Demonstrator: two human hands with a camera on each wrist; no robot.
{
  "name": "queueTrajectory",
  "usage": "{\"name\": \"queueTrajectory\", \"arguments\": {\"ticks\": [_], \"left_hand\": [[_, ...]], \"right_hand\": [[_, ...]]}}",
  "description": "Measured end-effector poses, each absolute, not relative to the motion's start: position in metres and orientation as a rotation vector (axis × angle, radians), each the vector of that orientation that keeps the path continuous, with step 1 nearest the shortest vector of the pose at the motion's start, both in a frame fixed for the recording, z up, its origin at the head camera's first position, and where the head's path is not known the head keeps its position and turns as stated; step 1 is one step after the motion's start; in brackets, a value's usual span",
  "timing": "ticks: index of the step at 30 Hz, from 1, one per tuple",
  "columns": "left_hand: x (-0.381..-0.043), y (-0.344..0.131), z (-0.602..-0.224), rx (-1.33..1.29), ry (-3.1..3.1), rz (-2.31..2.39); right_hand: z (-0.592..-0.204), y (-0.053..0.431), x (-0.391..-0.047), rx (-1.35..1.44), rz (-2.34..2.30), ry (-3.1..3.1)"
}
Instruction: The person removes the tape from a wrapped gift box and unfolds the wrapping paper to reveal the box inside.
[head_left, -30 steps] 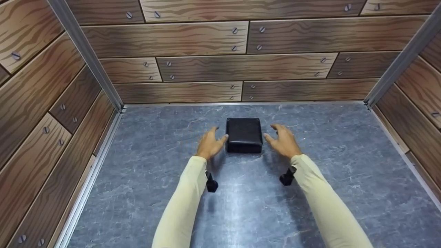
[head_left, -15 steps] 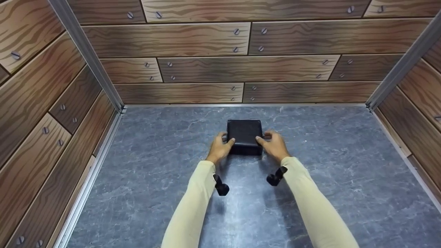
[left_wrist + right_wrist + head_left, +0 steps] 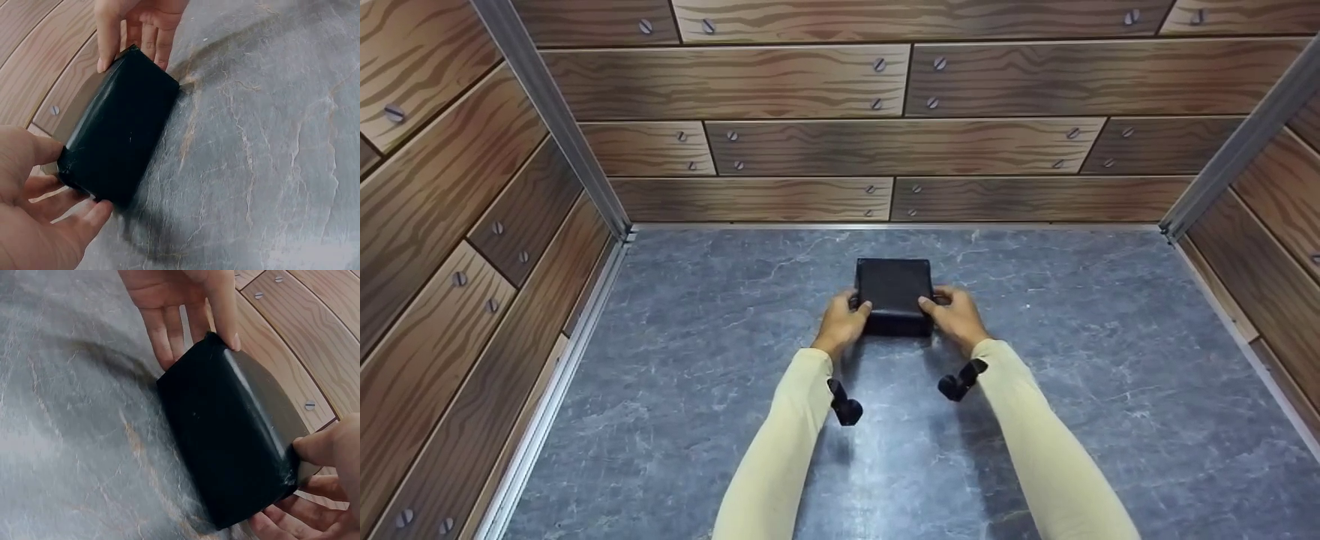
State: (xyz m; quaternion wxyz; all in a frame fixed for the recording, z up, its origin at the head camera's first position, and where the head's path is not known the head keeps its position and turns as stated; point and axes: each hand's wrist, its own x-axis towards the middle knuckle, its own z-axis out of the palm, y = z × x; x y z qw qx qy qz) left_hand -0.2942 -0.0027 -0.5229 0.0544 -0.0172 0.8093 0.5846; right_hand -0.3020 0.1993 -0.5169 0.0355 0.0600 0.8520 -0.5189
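Note:
A black box with a leathery, slightly glossy surface (image 3: pixel 894 289) is at the middle of the grey marbled surface, towards the back. My left hand (image 3: pixel 841 324) grips its left side, thumb at the near top edge and fingers on the side face. On the opposite side my right hand (image 3: pixel 958 316) holds it the same way. In the left wrist view the box's dark near face (image 3: pixel 121 124) shows between both hands. The right wrist view shows that black box (image 3: pixel 225 433) too, slightly scuffed at one corner. Its underside is hidden.
Wood-patterned panels (image 3: pixel 802 146) with printed screws form the back wall, with more on both sides. Metal strips (image 3: pixel 562 367) edge the grey surface (image 3: pixel 675 420). A black wrist camera (image 3: pixel 847 409) hangs by each cream sleeve (image 3: pixel 772 450).
Both hands have moved inward from beside the black box and taken hold of its sides. The box itself has hardly shifted. Over the last half second the hands stay almost still.

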Motion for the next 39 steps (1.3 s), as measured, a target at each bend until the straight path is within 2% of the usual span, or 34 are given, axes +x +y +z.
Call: {"name": "queueTrajectory", "arguments": {"ticks": [10,18,30,39], "left_hand": [[-0.294,-0.006,-0.515,-0.058,2.426,1.792],[-0.295,-0.006,-0.507,-0.181,2.411,1.839],[-0.295,-0.013,-0.495,-0.136,2.269,2.007],[-0.290,-0.021,-0.498,-0.158,2.323,1.960]], "right_hand": [[-0.502,0.200,-0.299,0.214,-1.688,2.508],[-0.493,0.202,-0.298,0.201,-1.793,2.484],[-0.485,0.203,-0.296,0.191,-2.018,2.210],[-0.486,0.211,-0.292,0.216,-2.160,1.979]]}}
